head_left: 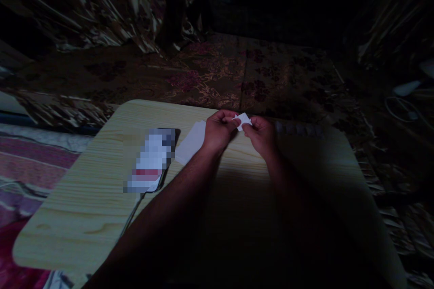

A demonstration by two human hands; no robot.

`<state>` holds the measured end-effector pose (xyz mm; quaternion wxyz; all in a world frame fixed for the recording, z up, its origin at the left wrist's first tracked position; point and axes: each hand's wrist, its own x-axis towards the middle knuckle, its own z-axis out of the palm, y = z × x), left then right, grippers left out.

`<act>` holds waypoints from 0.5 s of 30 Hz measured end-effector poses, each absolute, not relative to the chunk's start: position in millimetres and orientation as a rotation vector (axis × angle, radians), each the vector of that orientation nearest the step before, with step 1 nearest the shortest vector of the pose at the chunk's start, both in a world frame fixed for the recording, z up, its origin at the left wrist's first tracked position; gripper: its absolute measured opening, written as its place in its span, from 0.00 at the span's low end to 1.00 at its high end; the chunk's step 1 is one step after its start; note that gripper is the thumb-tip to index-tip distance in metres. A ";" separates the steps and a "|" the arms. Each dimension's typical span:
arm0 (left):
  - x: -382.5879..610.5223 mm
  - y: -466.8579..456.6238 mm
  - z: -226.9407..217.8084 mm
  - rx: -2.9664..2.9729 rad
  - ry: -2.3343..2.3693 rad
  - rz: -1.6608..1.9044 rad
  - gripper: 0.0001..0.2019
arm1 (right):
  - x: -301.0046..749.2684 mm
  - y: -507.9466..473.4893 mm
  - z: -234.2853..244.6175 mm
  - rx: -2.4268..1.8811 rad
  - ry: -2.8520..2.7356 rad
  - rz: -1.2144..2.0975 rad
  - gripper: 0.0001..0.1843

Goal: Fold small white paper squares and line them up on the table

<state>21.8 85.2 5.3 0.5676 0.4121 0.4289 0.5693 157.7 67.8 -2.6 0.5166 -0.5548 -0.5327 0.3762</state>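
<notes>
Between my two hands, over the far part of the wooden table (135,230), is a small folded piece of white paper (244,121). My left hand (219,130) pinches its left side between thumb and fingers. On the right side, my right hand (260,134) grips it the same way. Several flat sheets of white paper (190,143) lie on the table just left of my left hand and partly behind it. Shadow hides the undersides of both hands.
A phone (151,158) with a lit, blurred screen lies left of the paper, and a cable (130,216) runs from it toward me. Dim, row-like small objects (300,129) sit along the far right edge. Patterned cloth (203,72) covers a surface beyond the table.
</notes>
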 end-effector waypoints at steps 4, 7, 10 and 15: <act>21.7 85.5 3.7 0.972 1.006 1.341 0.13 | 157.7 67.0 -1.4 -1.352 -1.287 0.894 0.05; 21.6 85.0 4.1 0.965 1.006 1.342 0.13 | 157.3 66.7 -1.3 -1.350 -1.278 0.891 0.06; 21.6 84.7 5.5 0.941 1.011 1.364 0.14 | 157.0 66.7 -1.1 -1.343 -1.261 0.890 0.07; 21.2 85.3 6.3 0.910 1.017 1.353 0.14 | 157.2 66.2 0.9 -1.346 -1.258 0.909 0.06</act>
